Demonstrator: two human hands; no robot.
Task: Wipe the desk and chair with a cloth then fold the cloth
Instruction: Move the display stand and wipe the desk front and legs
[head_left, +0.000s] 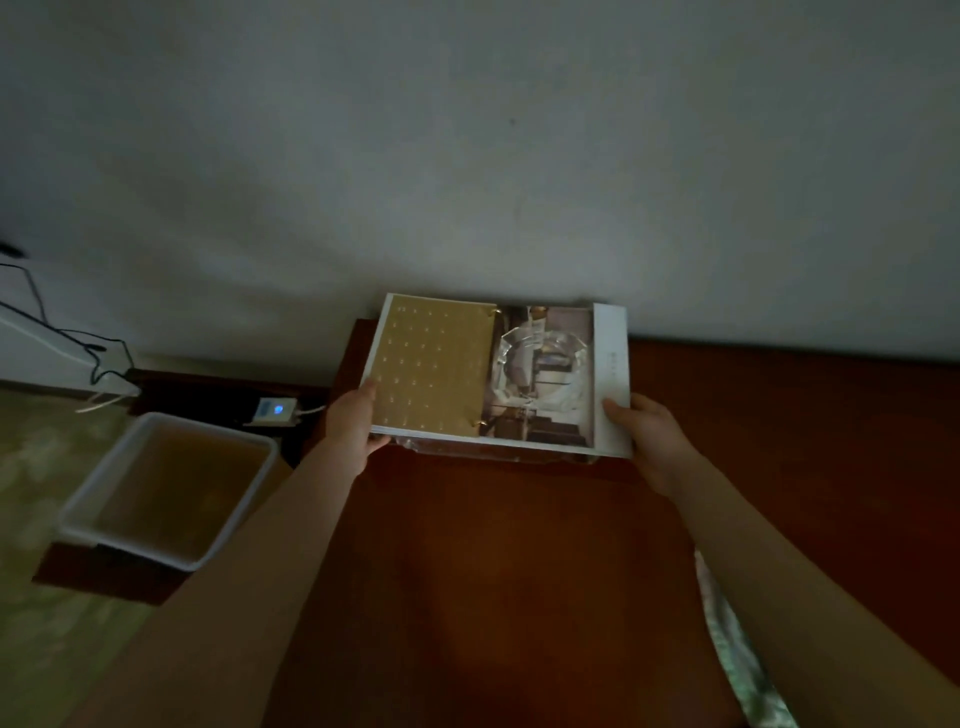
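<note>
A dark red-brown wooden desk (519, 571) fills the lower middle, its far edge against the wall. At the back of it is a large flat book or folder (452, 364) with a gold cover panel and a photo page, lifted slightly off the desk. My left hand (353, 421) grips its left edge, thumb on top. My right hand (649, 436) holds its right near corner. A glassy object shows on the photo page; whether it is real or printed is unclear. A pale patterned cloth (737, 649) hangs by my right forearm at the lower right. No chair is in view.
A white bin (171, 488) with a yellowish liner stands on the floor left of the desk. Behind it lies a power strip (272, 410) with a blue light, and black cables (78, 338) run along the left wall. The room is dim.
</note>
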